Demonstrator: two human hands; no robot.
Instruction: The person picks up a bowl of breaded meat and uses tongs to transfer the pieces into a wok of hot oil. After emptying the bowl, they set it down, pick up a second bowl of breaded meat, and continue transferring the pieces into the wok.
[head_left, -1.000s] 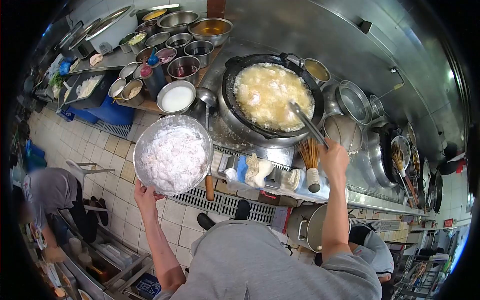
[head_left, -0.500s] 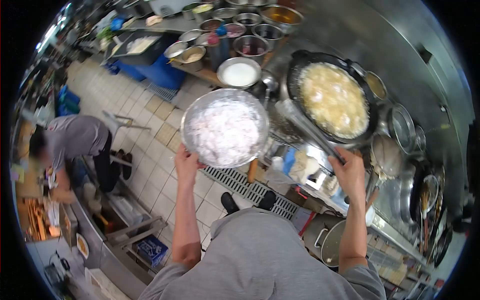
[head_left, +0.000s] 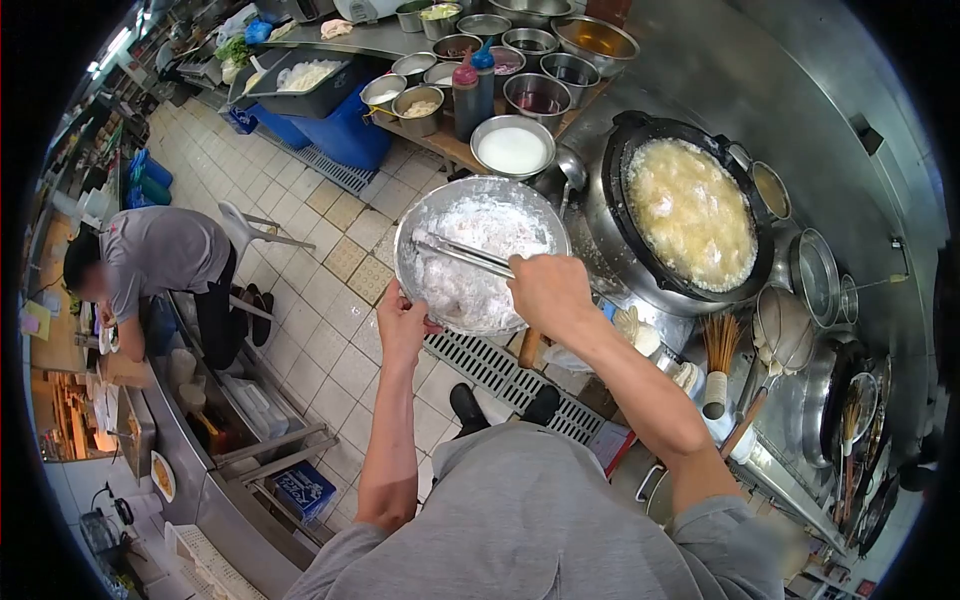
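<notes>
My left hand (head_left: pixel 402 318) grips the near-left rim of a wide metal bowl (head_left: pixel 420 215). Inside lie flour-coated pieces (head_left: pixel 500 222) under loose white powder. Metal tongs (head_left: pixel 465 254) are held in my right hand (head_left: pixel 550 290), their tips down in the bowl at its left side. To the right of the bowl, a black-rimmed wok (head_left: pixel 620 185) is full of bubbling, foamy oil (head_left: pixel 690 210) with pale pieces frying in it. A smaller bowl of white liquid (head_left: pixel 513 147) stands just beyond the floured bowl.
Several metal bowls of ingredients (head_left: pixel 540 98) and two squeeze bottles (head_left: pixel 467 98) crowd the far counter. A bamboo brush (head_left: pixel 720 345) and a mesh strainer (head_left: pixel 783 330) sit right of the wok. At left, a co-worker (head_left: pixel 170 250) bends over a counter.
My right hand has swung the tongs left from the wok's edge into the floured bowl. My left hand still holds the bowl. The view has shifted slightly.
</notes>
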